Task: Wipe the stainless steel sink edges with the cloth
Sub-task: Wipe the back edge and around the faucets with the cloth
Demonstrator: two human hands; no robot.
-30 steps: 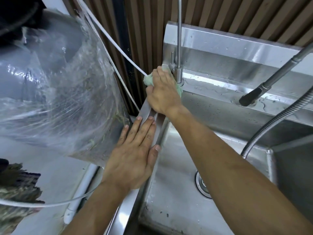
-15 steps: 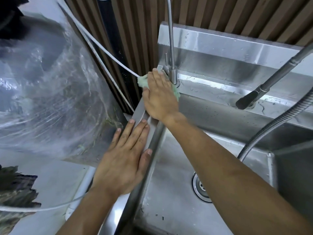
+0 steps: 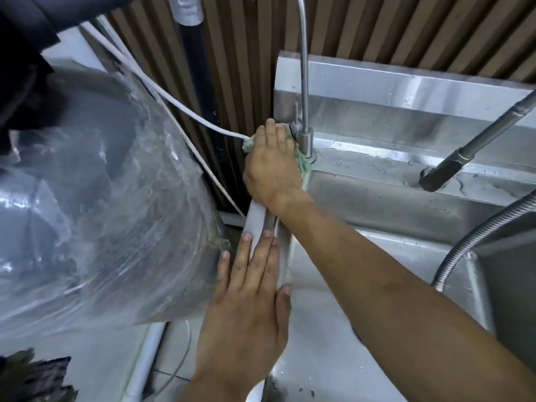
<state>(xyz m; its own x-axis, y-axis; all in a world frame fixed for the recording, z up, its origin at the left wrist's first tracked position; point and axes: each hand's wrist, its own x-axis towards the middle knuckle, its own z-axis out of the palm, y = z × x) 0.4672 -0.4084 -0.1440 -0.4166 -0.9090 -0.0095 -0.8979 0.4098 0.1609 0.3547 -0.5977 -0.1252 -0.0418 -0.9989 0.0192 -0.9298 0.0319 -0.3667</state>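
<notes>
My right hand [image 3: 271,166] presses a pale green cloth [image 3: 303,162] flat onto the back left corner of the stainless steel sink's left edge [image 3: 256,220], right beside the base of a thin steel tap [image 3: 304,91]. Most of the cloth is hidden under the hand; only its fringes show. My left hand [image 3: 251,303] lies flat, fingers spread, on the same left edge nearer to me, holding nothing.
A large clear plastic bag [image 3: 95,204] bulges close against the sink's left side. White hoses [image 3: 179,108] run down the slatted wall. A dark spray head [image 3: 443,169] and a coiled metal hose [image 3: 475,239] hang over the basin at right. The steel backsplash [image 3: 406,91] rises behind.
The right hand with the cloth stays at the back corner by the tap base, shifting only slightly. The left hand keeps its flat rest on the edge. The view has tilted.
</notes>
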